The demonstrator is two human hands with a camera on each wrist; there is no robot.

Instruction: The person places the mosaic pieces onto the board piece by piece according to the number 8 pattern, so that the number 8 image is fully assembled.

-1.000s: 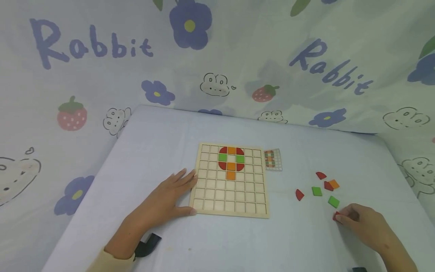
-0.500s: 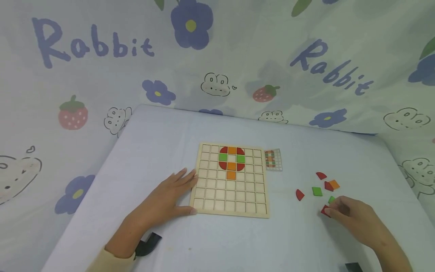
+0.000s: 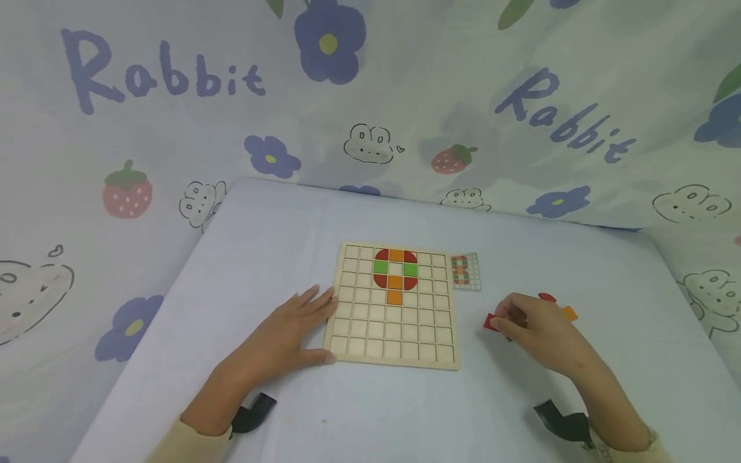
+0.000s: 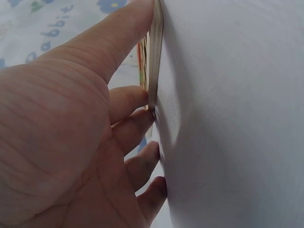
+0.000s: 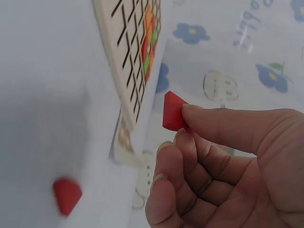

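Observation:
A wooden grid board [image 3: 393,332] lies flat on the white table, with red quarter-round, orange and green tiles set in its far rows. At its left edge rests my left hand [image 3: 278,337], fingers spread, thumb near the front corner; the left wrist view has the thumb and fingertips against the board's side [image 4: 155,61]. My right hand [image 3: 535,328] pinches a red quarter-round tile [image 5: 174,113] between thumb and fingers, held above the table to the right of the board. Another red tile [image 5: 66,195] lies below it in the right wrist view.
A small pattern card [image 3: 466,271] lies against the board's right side. Beyond the right hand a red tile [image 3: 547,297] and an orange tile [image 3: 570,313] show; the green ones there are hidden. A rabbit-print cloth [image 3: 370,83] hangs behind the table.
My right hand has lifted the red tile from the right of the table and carried it left towards the board, passing over the loose tiles. The left hand has stayed at the board's edge.

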